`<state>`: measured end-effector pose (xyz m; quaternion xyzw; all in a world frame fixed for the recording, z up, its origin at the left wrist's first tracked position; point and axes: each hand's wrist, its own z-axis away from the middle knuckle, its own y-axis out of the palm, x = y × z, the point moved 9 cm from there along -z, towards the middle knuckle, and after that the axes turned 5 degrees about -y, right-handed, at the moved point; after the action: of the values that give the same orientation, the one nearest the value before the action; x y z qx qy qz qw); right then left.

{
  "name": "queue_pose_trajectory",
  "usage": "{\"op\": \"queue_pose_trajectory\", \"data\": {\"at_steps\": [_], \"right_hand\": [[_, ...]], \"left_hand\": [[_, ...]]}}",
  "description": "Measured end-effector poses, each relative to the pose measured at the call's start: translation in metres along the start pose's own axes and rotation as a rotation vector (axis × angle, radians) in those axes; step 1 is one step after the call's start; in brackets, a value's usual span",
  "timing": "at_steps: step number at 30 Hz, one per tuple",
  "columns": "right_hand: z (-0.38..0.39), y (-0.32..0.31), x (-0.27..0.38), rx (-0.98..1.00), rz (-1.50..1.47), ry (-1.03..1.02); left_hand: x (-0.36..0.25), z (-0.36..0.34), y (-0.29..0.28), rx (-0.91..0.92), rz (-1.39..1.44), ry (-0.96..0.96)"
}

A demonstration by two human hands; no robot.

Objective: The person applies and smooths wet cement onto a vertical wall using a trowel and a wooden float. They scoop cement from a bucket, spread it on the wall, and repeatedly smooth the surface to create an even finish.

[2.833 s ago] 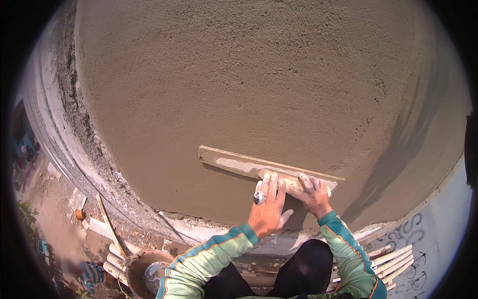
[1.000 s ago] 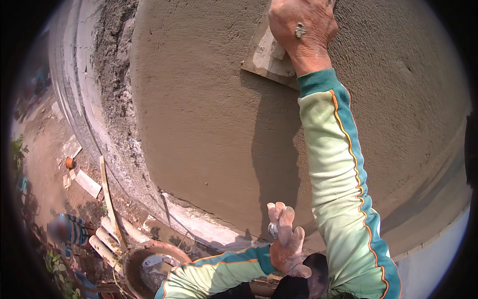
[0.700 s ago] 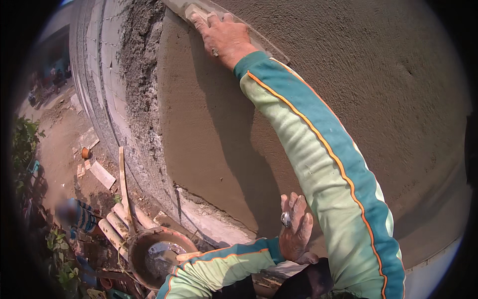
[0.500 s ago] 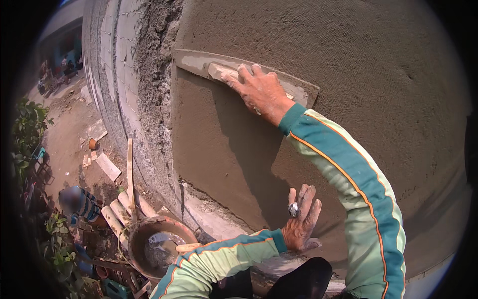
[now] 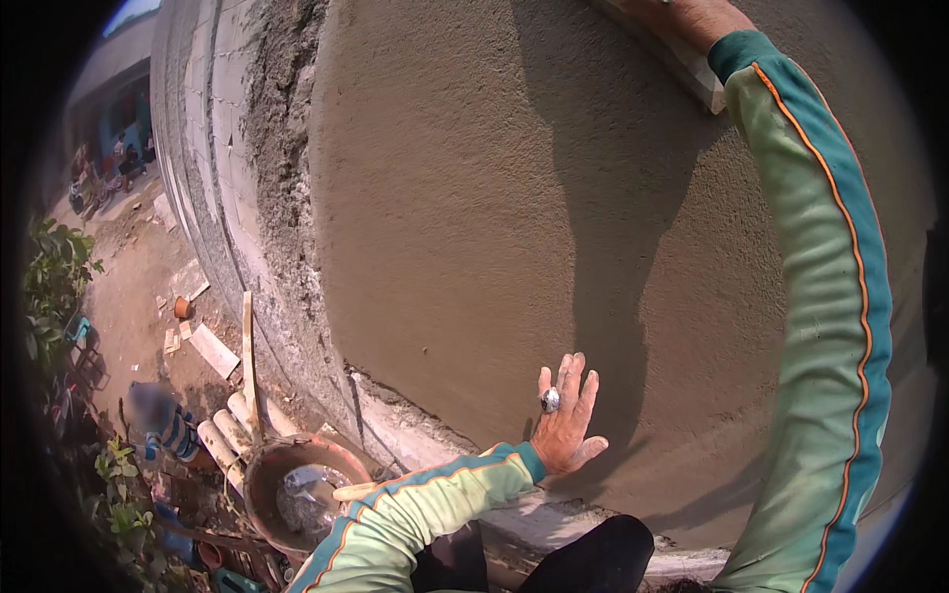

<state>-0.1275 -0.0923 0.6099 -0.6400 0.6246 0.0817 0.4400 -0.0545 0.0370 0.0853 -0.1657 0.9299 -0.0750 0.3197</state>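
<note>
My right hand (image 5: 684, 18) is at the top edge of the picture, on a wooden plastering float (image 5: 700, 81) that lies against the wet wall plaster (image 5: 445, 237). Its fingers and most of the float are cut off by the frame; only the wrist, part of the hand and one end of the board show. Lower down, my left hand (image 5: 566, 420) has its fingers stretched out and spread near the lower part of the plastered wall, holding nothing. A large ring sits on one of its fingers. Whether this palm touches the plaster I cannot tell.
Below left stands a bucket (image 5: 259, 494) with wet grey mix, beside several pale pipes (image 5: 232, 435) and an upright wooden strip (image 5: 248, 366). Rough bare masonry (image 5: 282, 148) borders the plaster. A person in a striped top (image 5: 178, 430) is on the ground near leafy plants (image 5: 59, 267).
My right hand has swept the float up and to the right, to the top edge. The left hand has shifted slightly left, its fingers more spread. The arm's shadow has moved right.
</note>
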Motion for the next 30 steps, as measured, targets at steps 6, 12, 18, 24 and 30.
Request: {"op": "queue_pose_trajectory", "data": {"at_steps": [6,12,18,24,30], "right_hand": [[0.079,-0.045,-0.121,-0.118,0.14,-0.035],[0.241,-0.003,-0.27,-0.348,0.038,0.237],[0.506,0.082,-0.146,-0.16,-0.013,0.285],[0.425,0.124,-0.025,-0.153,-0.032,0.15],[0.199,0.049,-0.04,-0.441,0.066,0.117]], "left_hand": [[0.002,-0.006,-0.013,-0.021,0.038,-0.067],[-0.016,-0.025,-0.057,-0.153,0.115,-0.059],[-0.043,-0.027,-0.07,-0.201,0.182,0.047],[-0.031,-0.023,-0.045,-0.139,0.174,-0.008],[-0.024,-0.021,-0.015,-0.08,0.162,-0.018]]}}
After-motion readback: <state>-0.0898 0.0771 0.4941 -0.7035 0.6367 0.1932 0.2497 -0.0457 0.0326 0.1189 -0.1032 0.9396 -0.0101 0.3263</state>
